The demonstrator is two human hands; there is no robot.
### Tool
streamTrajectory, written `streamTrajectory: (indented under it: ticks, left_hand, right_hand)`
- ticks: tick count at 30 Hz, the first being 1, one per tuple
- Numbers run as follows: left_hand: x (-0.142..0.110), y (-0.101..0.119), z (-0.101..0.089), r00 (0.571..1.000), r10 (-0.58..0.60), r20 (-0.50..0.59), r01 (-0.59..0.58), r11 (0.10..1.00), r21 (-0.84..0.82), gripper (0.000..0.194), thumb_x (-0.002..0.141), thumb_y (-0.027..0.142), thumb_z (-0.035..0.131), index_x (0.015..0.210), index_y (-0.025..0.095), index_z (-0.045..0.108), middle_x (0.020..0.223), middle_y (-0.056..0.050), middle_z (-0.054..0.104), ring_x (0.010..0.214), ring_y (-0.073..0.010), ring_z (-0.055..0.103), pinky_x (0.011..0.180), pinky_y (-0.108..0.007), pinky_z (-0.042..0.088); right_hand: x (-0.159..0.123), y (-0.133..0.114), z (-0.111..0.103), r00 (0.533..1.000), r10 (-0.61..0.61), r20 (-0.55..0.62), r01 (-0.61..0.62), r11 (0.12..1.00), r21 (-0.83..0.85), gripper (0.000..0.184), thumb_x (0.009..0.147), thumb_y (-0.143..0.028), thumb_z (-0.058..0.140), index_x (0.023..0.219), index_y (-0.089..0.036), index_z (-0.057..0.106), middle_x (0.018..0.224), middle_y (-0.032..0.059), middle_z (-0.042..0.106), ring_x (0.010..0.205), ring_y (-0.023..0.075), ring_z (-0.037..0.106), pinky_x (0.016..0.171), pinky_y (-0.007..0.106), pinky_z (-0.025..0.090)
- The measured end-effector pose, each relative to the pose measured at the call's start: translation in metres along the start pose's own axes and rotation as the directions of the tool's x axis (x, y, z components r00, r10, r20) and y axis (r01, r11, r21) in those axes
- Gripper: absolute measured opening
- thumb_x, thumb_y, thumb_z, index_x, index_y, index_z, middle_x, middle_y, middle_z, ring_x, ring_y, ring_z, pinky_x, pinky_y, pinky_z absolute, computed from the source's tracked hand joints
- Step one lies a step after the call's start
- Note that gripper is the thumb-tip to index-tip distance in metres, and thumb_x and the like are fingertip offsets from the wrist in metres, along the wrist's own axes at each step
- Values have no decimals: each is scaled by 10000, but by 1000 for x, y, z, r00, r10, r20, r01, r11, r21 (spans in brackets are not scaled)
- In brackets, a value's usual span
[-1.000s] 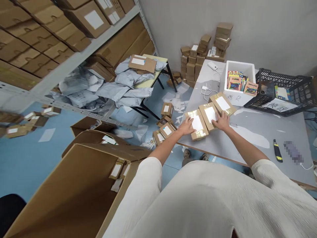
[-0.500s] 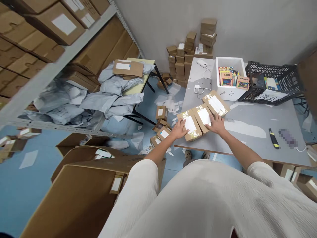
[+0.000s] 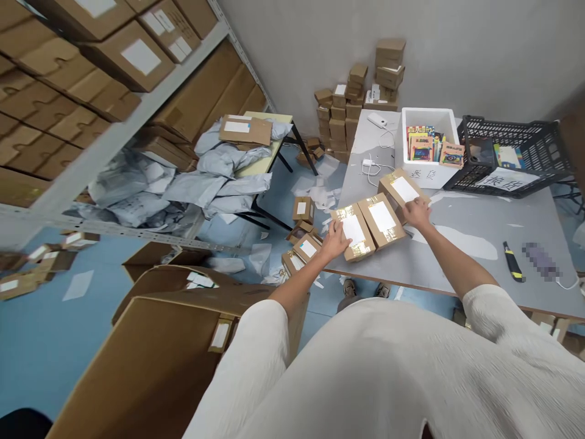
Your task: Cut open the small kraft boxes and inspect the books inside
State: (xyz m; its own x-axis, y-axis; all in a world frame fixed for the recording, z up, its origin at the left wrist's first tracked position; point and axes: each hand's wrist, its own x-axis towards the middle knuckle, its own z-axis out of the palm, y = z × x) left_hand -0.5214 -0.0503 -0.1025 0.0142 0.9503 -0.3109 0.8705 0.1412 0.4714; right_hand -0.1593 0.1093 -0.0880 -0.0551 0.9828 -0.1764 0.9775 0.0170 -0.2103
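Three taped cardboard boxes with white labels lie side by side on the grey table. My left hand grips the outer edge of the left cardboard box, its fingers over the top. The middle cardboard box touches it, with no hand on it. My right hand is closed on the lower right edge of the right cardboard box. That box sits at an angle behind the middle one, close to the white foam box. My right fingers partly hide its label.
On the grey table are a black-and-yellow box cutter, a blurred-out object, a black crate and white cables. A large open carton stands at my left. Small boxes and paper scraps litter the floor. Grey mailing bags cover a side table.
My right hand has left the middle box and moved up and right onto the right box. My left hand stays on the left box. The view has shifted slightly.
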Motion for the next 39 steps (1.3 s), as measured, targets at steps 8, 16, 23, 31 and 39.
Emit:
streamTrajectory:
  ticks: [8,16,23,31,39]
  left_hand:
    - [-11,21,9,994,-81,-77,85,995,51,743,1079,577,527,1712,216,379,1757,-220,307,1461,-416,581,1204,-526,497]
    - [-12,47,19,963,-241,-122,248,967,53,777,1083,584,461,1751,198,372,1787,-234,318,1488,-493,524,1189,-597,481]
    - [-11,36,28,954,-246,-170,241,969,-48,803,1044,570,535,1737,191,392,1807,-224,271,1563,-493,467,1258,-606,439]
    - [29,50,37,981,-87,-170,75,994,-80,746,1011,476,613,1684,190,464,1817,-198,277,1645,-441,385,1340,-587,366]
    - [81,91,49,990,121,-71,-127,988,-83,705,1049,532,627,1668,211,522,1849,-173,225,1655,-423,371,1340,-565,367]
  right_hand:
    - [38,33,6,989,143,-38,-133,972,193,495,881,-543,655,1249,-215,607,1536,232,460,1439,439,353,1175,677,357]
    - [41,38,3,988,142,59,-153,922,355,794,844,-599,742,1483,-196,501,1493,212,580,1328,386,544,1120,517,478]
    - [17,35,0,982,143,124,-176,929,326,744,873,-624,710,1466,-197,571,1326,185,745,1324,416,588,1130,543,448]
    - [-3,78,-10,954,288,84,-300,898,322,696,878,-600,666,1435,-192,582,1342,204,747,1314,430,612,1142,581,424]
    - [-35,133,-12,893,444,-75,-409,869,280,666,938,-520,578,1486,-141,570,1498,276,623,1368,465,544,1142,656,410]
